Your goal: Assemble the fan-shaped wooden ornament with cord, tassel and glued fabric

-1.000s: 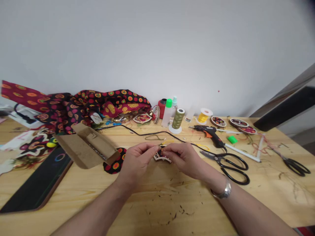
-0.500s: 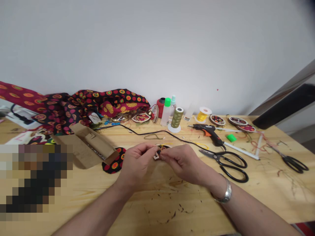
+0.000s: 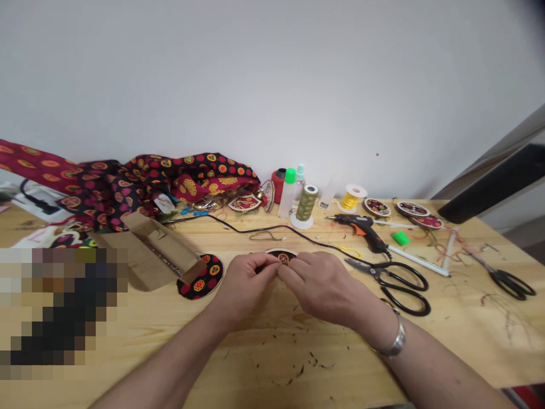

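My left hand [image 3: 244,281] and my right hand [image 3: 321,284] meet over the middle of the table, fingers pinched together. At their fingertips is a small black patterned fabric-covered piece [image 3: 283,257] with a pale rim, mostly hidden by the fingers. Whatever finer thing the fingertips may pinch is too small to make out. Just left of my left hand lies a round black fabric piece [image 3: 206,277] with red and yellow flowers, partly under an open cardboard box [image 3: 147,258]. Black-handled scissors [image 3: 400,284] lie open beyond my right wrist.
A glue gun [image 3: 361,227], a green thread cone [image 3: 307,205], a bottle with a green cap [image 3: 288,196] and a yellow thread spool [image 3: 351,199] stand or lie toward the wall. Bunched patterned cloth [image 3: 170,176] fills the back left. A black cord [image 3: 255,230] crosses the table.
The piece has turned in my fingers: its patterned face and curved pale rim show more now, and the white bit below it is hidden. My hands have closed together slightly.
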The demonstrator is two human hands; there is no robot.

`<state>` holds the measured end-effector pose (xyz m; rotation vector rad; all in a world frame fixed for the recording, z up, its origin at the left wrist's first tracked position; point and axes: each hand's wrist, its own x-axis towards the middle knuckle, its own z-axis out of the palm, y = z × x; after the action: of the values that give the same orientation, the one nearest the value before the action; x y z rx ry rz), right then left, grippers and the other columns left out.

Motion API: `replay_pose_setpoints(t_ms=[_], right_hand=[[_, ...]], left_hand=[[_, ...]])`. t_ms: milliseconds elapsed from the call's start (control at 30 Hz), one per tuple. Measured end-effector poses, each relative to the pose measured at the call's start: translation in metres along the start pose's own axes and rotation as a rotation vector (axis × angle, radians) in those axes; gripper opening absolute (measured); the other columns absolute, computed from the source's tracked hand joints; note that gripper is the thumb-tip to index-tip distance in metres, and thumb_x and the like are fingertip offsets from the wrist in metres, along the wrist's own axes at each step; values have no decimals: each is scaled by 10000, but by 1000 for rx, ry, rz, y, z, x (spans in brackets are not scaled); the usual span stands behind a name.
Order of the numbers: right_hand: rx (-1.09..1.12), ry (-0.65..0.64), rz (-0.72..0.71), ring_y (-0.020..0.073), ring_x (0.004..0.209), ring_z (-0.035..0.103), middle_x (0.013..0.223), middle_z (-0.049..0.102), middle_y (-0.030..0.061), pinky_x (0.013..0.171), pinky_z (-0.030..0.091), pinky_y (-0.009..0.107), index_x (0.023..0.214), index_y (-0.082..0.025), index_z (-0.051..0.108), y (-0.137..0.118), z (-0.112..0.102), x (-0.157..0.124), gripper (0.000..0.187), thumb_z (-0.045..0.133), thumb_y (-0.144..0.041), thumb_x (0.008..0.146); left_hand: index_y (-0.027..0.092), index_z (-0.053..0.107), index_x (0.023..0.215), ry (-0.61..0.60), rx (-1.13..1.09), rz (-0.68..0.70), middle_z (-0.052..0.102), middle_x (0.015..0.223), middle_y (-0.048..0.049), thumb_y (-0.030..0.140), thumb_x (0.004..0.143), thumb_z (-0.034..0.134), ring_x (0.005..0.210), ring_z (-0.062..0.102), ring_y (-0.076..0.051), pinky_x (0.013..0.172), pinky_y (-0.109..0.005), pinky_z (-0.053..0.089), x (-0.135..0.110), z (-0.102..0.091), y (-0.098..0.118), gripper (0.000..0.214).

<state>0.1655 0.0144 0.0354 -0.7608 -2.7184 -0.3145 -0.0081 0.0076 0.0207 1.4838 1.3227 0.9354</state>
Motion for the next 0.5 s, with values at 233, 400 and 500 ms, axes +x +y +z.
replay_pose_setpoints(t_ms=[233,400,500], right_hand=[[334,64,88,128,678,526,723,619,26,623,385,244,838,-154,607,17,-6,0,193,430,-79,850],[880,70,381,88,648,545,728,643,4,623,409,192,811,-158,637,24,3,4,154,503,-210,867],[1101,45,521,79,586,501,660,603,-8,553,391,178,738,-138,629,22,8,8,163,535,-226,837]], left_hand=[[174,744,735,-187,-86,-12,692,695,5,298,743,623,652,548,-130,627,-218,400,-4,1,4,174],[169,736,734,-176,-255,-39,611,611,20,302,730,655,582,465,-85,576,-199,358,-4,-2,1,156],[163,725,733,-75,-369,-61,478,486,57,327,717,667,470,323,-53,465,-185,264,-3,-3,-1,174]])
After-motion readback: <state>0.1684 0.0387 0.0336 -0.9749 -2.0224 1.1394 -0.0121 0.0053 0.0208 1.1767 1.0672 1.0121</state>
